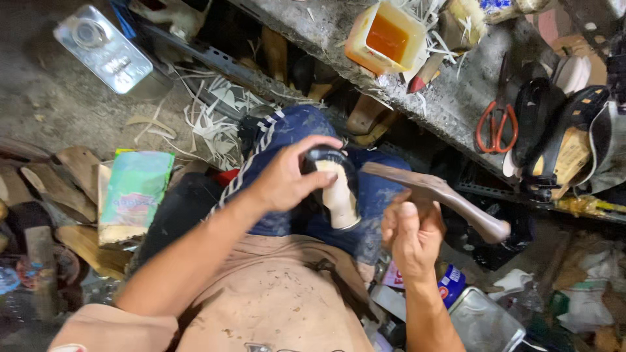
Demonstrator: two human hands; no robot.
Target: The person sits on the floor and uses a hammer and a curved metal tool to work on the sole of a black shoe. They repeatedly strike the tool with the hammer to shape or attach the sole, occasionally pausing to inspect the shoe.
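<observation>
Centre frame, over the knee in blue trousers: left hand [287, 177] clasps a shoe with black upper on a pale wooden last [338, 189], sole side up. Right hand [409, 236] grips the brown wooden-handled hammer [435, 193], just right of the shoe. Orange-handled scissors [497, 125] lie on the grey bench [450, 98], upper right.

A cobbler's workshop is showing itself: shoe soles [551, 124] and scissors [497, 124] lying upper right, glue tub [386, 37] sitting on the dusty surface [450, 98].

left hand [287, 179] covers the shoe [336, 189] top; the hammer [437, 195] head is blurred.
</observation>
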